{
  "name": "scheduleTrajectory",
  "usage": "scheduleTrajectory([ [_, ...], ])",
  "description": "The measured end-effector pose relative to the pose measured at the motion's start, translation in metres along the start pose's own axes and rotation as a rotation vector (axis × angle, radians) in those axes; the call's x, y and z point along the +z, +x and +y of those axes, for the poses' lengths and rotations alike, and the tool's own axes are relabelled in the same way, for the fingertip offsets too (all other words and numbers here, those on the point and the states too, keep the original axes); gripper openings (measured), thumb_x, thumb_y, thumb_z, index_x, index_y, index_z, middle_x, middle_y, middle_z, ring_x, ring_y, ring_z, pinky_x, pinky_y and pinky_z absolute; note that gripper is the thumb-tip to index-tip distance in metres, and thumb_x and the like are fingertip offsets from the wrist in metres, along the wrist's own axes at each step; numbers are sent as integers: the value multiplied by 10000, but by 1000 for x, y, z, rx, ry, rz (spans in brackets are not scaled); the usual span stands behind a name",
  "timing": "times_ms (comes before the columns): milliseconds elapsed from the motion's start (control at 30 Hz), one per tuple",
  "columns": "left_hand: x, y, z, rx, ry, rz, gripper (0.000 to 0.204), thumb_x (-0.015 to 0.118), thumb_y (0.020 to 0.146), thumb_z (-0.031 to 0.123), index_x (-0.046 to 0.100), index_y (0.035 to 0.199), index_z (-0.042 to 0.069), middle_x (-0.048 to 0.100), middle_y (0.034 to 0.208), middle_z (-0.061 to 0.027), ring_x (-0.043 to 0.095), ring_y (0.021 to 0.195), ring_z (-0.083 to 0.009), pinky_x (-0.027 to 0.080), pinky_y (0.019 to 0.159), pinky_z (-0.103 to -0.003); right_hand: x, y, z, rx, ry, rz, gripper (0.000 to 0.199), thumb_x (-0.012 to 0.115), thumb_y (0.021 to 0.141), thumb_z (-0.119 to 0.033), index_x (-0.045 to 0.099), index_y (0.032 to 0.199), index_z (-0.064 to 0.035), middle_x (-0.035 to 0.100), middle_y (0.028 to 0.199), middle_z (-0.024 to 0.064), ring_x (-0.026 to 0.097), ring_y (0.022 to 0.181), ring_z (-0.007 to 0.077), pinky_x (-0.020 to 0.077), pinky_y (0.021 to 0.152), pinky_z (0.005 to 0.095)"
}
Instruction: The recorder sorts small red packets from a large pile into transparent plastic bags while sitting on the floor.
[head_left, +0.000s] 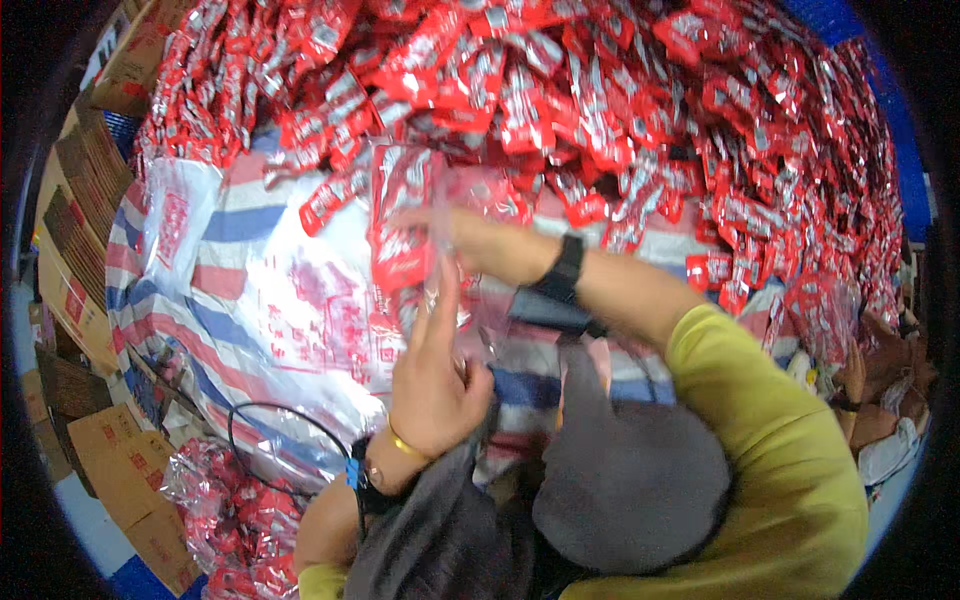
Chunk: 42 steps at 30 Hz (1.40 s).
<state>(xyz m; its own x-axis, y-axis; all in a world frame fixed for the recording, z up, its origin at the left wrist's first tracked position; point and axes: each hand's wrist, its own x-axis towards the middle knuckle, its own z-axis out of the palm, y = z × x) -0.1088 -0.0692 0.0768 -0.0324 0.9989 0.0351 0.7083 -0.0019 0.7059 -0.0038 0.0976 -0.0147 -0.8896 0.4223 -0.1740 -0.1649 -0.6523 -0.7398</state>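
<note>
In front of me a stack of red snack packets (401,185) stands in or beside a clear plastic bag (487,300). My right hand (490,245), blurred, reaches in from the right, its fingers closed across the packets. Lower down, my left hand (435,385) points upward with its fingers straight against the near side of the bag and packets, the thumb apart. Flat printed clear bags (310,300) lie just left of both hands, on a striped woven sheet (240,225).
A large heap of loose red packets (600,100) covers the far side. Cardboard boxes (80,220) line the left, with filled bags of red packets (245,520) at lower left. A black cable (290,408) loops near my left wrist. Another person's hand (853,375) shows at far right.
</note>
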Motion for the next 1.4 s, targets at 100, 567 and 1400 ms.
scheduleTrajectory([
  [100,-16,5,13,100,-154,-74,919,565,793,-32,188,1631,10,478,1462,-318,609,672,-111,506,597,-283,28,25,18,-5,-337,18,649,742,890,-300,511,1375,63,599,1295,172,642,1082,231,550,903,378],
  [567,-42,6,-66,-329,-595,650,881,492,785,-108,276,1625,47,323,1675,-96,476,701,-2,392,570,-163,-92,84,-104,20,-145,825,999,657,838,-759,365,1564,-139,486,1501,124,487,1295,267,355,1146,463],
  [1400,-17,-5,-85,-390,-601,636,816,497,837,-101,294,1615,35,390,1642,-69,371,650,7,335,557,-176,-131,-156,-27,463,-1397,725,855,803,799,-557,530,1432,-51,709,1164,203,692,1045,361,543,878,452],
])
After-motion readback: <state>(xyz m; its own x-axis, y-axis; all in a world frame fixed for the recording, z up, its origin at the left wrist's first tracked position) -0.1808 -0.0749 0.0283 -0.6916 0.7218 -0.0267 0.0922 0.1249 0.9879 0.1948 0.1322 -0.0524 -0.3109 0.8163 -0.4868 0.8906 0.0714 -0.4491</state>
